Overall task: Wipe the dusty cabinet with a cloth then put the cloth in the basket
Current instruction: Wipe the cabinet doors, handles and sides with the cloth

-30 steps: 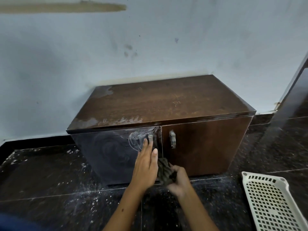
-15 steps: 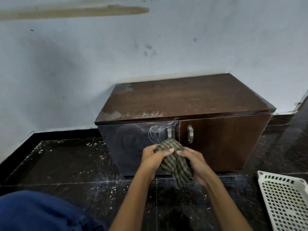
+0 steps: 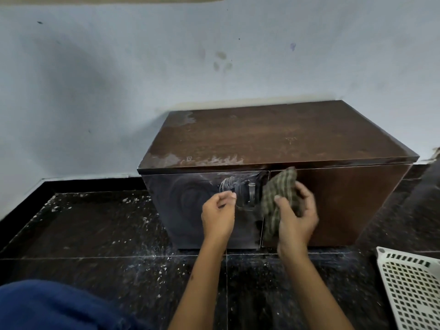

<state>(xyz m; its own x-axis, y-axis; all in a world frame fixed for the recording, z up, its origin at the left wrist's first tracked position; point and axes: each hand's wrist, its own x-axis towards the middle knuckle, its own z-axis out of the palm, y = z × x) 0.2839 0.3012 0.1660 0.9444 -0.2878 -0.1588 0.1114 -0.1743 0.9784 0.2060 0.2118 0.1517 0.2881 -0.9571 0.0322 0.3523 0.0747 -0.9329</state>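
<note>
before the cabinet (image 3: 273,139), right hand (image 3: 296,217) grips cloth (image 3: 279,194); left hand (image 3: 217,214) beside.

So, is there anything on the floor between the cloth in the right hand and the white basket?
Nothing visible blocks it. The cloth, held by the right hand, is in front of the cabinet; the basket lies lower right, with only dusty floor between.
</note>
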